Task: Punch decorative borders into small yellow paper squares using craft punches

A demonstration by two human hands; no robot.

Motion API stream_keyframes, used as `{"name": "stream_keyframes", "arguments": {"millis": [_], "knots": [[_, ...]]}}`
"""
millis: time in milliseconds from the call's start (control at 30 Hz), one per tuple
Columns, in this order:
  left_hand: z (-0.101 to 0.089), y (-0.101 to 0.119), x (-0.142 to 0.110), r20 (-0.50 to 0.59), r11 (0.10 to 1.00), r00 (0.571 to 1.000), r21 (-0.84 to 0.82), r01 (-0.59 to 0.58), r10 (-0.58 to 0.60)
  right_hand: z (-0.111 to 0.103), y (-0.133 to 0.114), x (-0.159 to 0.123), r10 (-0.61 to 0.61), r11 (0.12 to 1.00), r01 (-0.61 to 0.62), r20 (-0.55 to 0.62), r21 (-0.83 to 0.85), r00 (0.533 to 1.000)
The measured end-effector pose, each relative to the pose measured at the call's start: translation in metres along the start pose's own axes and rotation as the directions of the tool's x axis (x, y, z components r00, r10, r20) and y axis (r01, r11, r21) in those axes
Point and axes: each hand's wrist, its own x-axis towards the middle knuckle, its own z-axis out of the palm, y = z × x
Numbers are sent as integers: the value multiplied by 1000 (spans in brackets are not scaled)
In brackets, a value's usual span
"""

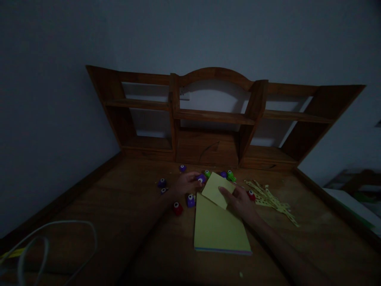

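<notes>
My left hand [187,182] is closed on a purple paper punch [201,178] with a round white top. Close beside it, my right hand [239,200] pinches a small yellow sheet of paper [216,186], thumb on top. The sheet's left edge lies near the purple punch; whether it sits in the slot I cannot tell. Below both hands a stack of yellow paper [220,230] lies on the wooden desk, with bluish and pink edges showing underneath. A red punch [177,208] and another purple punch [191,200] stand left of the stack.
Punched yellow strips [274,200] lie in a heap at the right. A green punch [230,176] and several others stand behind the hands. Along the back rises a wooden shelf [214,116]. A white cable [65,221] curls at the lower left. The light is dim.
</notes>
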Motion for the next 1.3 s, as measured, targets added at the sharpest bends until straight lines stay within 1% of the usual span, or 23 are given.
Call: {"name": "stream_keyframes", "arguments": {"millis": [100, 200, 367, 467, 600, 733, 833, 933, 1067, 1200, 1300], "knots": [[0, 1, -1, 15, 999, 999, -20, 39, -39, 0, 1, 1, 0, 1000, 0, -19, -17, 1000], [2, 3, -2, 16, 997, 997, -12, 76, -75, 0, 0, 0, -28, 998, 25, -40, -54, 999], [2, 2, -2, 30, 997, 997, -25, 72, -71, 1, -1, 0, -105, 986, 95, -67, -137, 992], [2, 2, -3, 24, 997, 997, -3, 73, -73, 1, 0, 0, -114, 978, 101, -61, -183, 992], [1, 2, -3, 52, 997, 996, 25, 74, -75, 0, -1, 0, -147, 967, 132, -53, -219, 988], [2, 2, -5, 72, 990, 992, 106, 91, -99, 0, -3, -1, -181, 948, 157, -63, -277, 981], [4, 4, -6, 79, 982, 989, 152, 109, -122, 0, -2, -2, -166, 941, 147, -36, -306, 986], [6, 8, -8, 77, 978, 991, 185, 98, -114, 0, 0, -2, -119, 941, 117, 15, -317, 993], [8, 11, -9, 116, 977, 986, 189, 98, -121, 0, 3, -2, -90, 940, 104, 58, -325, 994], [11, 14, -12, 136, 975, 982, 200, 101, -129, 1, 0, -3, -59, 957, 86, 102, -276, 993], [13, 16, -12, 140, 979, 983, 183, 91, -117, 2, -2, -4, -53, 961, 79, 102, -264, 993]]}}
